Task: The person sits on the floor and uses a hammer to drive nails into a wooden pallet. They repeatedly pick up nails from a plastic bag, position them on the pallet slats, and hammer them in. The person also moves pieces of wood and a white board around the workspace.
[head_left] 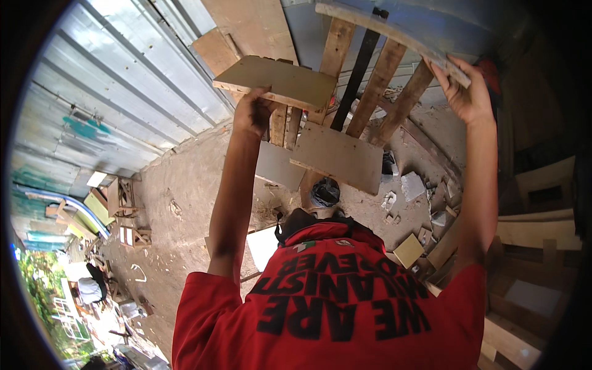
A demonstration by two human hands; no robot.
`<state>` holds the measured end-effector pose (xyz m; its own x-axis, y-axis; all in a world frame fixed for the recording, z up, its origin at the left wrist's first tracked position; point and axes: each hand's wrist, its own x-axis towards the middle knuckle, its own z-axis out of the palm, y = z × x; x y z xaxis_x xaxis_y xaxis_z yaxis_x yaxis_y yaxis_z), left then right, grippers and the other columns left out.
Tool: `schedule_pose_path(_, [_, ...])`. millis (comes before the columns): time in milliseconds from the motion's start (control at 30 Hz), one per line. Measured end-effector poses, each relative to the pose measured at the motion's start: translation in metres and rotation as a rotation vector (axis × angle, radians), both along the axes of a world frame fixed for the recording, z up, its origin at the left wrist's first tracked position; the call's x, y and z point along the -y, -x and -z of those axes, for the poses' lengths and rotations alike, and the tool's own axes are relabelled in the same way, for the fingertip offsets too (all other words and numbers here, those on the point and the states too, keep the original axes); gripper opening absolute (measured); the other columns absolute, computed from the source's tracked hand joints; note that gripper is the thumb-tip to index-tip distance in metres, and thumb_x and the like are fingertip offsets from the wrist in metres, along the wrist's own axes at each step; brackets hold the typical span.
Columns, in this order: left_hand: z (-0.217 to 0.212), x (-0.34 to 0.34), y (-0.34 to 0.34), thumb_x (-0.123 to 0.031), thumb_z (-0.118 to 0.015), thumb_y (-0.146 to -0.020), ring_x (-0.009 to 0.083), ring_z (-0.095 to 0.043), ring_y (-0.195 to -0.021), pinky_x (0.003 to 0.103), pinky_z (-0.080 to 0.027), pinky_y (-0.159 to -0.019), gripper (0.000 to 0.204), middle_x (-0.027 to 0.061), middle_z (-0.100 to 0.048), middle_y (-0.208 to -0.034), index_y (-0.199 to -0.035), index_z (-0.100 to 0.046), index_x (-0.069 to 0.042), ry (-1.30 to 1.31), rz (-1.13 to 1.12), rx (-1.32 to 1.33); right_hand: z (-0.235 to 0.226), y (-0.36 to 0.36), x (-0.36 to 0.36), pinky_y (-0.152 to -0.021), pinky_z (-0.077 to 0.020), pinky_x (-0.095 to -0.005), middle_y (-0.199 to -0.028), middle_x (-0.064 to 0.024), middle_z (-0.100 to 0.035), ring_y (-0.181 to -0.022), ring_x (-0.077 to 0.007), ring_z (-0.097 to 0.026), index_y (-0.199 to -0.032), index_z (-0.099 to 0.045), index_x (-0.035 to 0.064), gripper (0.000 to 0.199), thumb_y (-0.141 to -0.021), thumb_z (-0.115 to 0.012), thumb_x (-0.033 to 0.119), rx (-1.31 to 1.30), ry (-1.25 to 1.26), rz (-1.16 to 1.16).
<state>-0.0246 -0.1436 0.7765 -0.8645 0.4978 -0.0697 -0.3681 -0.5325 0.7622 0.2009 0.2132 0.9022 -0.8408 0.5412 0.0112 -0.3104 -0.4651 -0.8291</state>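
Holds a flat board (pixel 274 79) at upper centre of the frame, with the left hand (pixel 254 114) closed on the near edge: thumb over the top face, other fingers curled mostly out of sight beneath. Probably gripped so to bear the weight from below and keep the broad face steady; cannot tell whether fastened to the wooden slats (pixel 377 86) just beside or loose.

At upper right, grips the end of a long plank (pixel 401 38) with the right hand (pixel 465 92), fingers partly closed around the wood, thumb toward the left side. Set across the upper ends of the slats, and likely held at the end for better leverage against tilting. Perhaps spread wide, arm from arm, to steady both sides at once.

At centre, note a pale panel (pixel 339 154) partly covering a second panel (pixel 277 163), seemingly braced among the slats. Below, note a black bundle (pixel 325 192); to the right, rubble (pixel 412 185), apparently strewn rather than arranged.
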Motion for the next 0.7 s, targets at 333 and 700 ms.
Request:
schedule_pose_path(333, [-0.087,0.025,-0.014,-0.02,-0.047,-0.095,0.0384,-0.068,-0.105,0.053,-0.055,-0.098,0.038,0.0251,-0.065,-0.112,-0.119,-0.051,0.008,-0.094,-0.265,0.047,-0.089,0.153,-0.062,-0.082,-0.063,-0.0372,-0.105,-0.026,-0.066,-0.1,-0.0364,-0.068,-0.095,-0.06,-0.0088,0.033,-0.09,-0.059,0.023,-0.144,0.084,-0.421])
schedule_pose_path(700, [-0.088,0.088,-0.001,-0.03,-0.027,-0.104,0.0516,-0.043,-0.132,0.062,-0.047,-0.106,0.055,0.0365,-0.037,-0.141,-0.141,-0.022,0.01,-0.172,-0.304,0.038,-0.096,0.277,-0.047,-0.083,-0.0622,-0.0314,-0.119,-0.0269,-0.062,-0.096,-0.0287,-0.069,-0.125,-0.048,-0.0101,0.047,-0.094,-0.061,0.022,0.026,-0.101,-0.781])
